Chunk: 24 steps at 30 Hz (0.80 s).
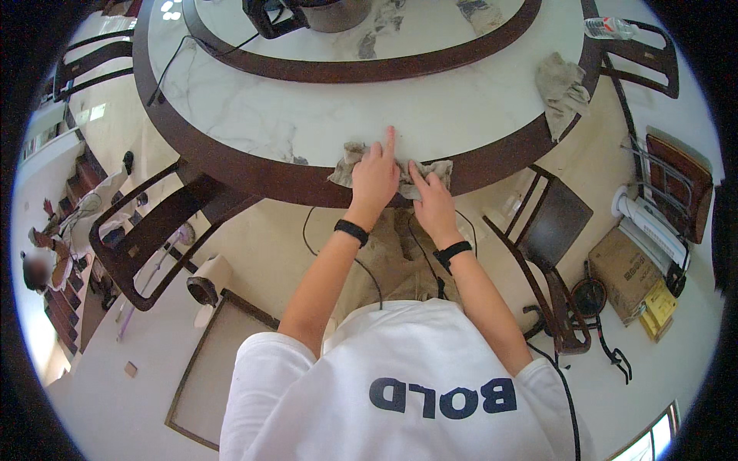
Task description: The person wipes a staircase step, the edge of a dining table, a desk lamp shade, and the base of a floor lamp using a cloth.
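Observation:
A crumpled grey cloth [436,170] lies over the dark wooden rim [277,176] of a round table with a white marble-look top [473,109]. My left hand [376,173] is on the cloth's left part, its fingers mostly curled. Its index finger stretches forward onto the white surface. Lower and to the right, my right hand [433,201] has its fingers on the same cloth, with the index fingertip near my left hand. Part of the cloth is hidden under both hands. Each wrist wears a black band.
A second grey cloth [559,92] hangs over the table's right rim. A dark-handled pot [334,12] stands on the raised turntable [357,74], near a black cable [173,69]. Wooden chairs [155,230] surround the table; one bears a plastic bottle [608,27]. Another person [57,253] is at far left.

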### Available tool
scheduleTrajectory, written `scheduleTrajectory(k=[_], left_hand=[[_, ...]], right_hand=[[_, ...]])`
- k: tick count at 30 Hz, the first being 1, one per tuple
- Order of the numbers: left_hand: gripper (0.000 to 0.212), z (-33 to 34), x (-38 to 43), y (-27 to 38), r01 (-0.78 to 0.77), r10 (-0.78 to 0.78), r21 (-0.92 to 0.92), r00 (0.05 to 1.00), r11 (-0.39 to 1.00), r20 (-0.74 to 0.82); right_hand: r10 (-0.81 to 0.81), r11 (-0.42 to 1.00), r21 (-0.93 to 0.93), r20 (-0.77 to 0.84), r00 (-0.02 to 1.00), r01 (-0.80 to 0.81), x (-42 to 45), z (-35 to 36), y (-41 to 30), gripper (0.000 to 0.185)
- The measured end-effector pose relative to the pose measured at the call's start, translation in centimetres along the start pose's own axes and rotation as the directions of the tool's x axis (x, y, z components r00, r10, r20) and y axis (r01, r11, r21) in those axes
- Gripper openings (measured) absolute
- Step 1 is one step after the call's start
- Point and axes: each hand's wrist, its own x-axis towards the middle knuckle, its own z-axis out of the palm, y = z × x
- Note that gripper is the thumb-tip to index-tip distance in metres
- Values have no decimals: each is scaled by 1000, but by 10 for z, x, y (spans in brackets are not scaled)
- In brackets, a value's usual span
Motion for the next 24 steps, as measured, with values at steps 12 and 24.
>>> scheduleTrajectory(k=[12,24], left_hand=[[58,-9,-54,-24,-237,239,37,967,971,-91],[40,-29,70,-38,-206,205,32,922,978,-329]], right_hand=[[2,993,117,-46,999,3,-4,-9,-6,64],[-149,982,49,-373,916,180,125,-34,-10,46]])
